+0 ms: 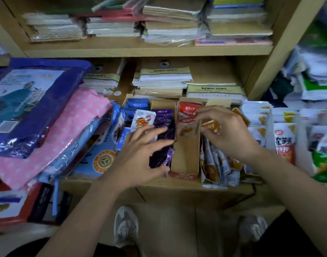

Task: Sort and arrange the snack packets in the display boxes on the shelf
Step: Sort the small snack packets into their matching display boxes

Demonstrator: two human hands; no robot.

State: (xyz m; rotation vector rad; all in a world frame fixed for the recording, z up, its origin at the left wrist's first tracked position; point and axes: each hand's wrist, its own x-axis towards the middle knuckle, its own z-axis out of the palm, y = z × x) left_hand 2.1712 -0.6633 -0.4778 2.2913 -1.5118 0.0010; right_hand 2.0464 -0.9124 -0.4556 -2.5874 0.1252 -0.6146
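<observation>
Probably light, thin and slick: glossy film sachets with soft filling, apt to fan out and slip off one another. Best pinched by a flat sealed end for 1 piece, or squeezed across the long sides as a stack. Little risk of breakage, more of creasing.

Set on the shelf in 3 card boxes side by side: purple packets on the left, 1 red packet standing at the back of the mostly bare middle box, orange packets crowded on the right. Narrow, shiny, marked with white script too blurred to read.

Left hand laid over the purple packets, fingers fairly straight, pressing rather than clasping. Right hand pinching 1 orange packet by its top, just beside the red packet.
</observation>
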